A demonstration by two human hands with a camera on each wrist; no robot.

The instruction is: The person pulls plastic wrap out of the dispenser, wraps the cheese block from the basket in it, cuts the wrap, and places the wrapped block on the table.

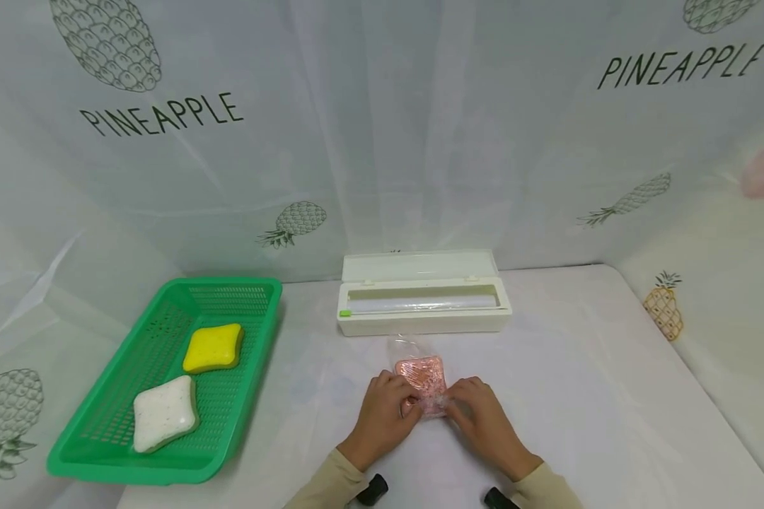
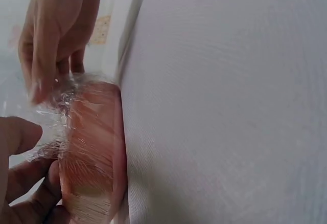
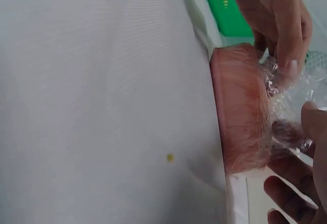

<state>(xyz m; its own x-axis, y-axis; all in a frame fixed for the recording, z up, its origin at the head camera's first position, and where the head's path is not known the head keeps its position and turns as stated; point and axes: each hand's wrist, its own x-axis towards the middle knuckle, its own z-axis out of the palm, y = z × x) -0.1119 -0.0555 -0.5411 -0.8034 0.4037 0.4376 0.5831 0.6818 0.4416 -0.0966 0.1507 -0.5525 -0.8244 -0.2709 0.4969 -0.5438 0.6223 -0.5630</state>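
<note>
A pink bar (image 1: 422, 373), soap-like and block-shaped, lies on the white table under a layer of clear plastic wrap (image 3: 294, 98). Along its near side the wrap is bunched and crinkled. My left hand (image 1: 385, 410) pinches wrap at the bar's near left, its fingers against the bar's side in the left wrist view. At the near right corner, my right hand (image 1: 482, 423) pinches another part of the bunched wrap between thumb and fingers. A loose flap of film sticks out beyond the bar's far left corner.
Behind the bar stands a white wrap dispenser (image 1: 423, 325), lid raised, with a film roll (image 1: 423, 304) inside. To the left, a green basket (image 1: 224, 403) holds a yellow bar (image 1: 211, 350) and a white bar (image 1: 164, 413). A pineapple-print curtain (image 1: 395, 141) hangs behind the table.
</note>
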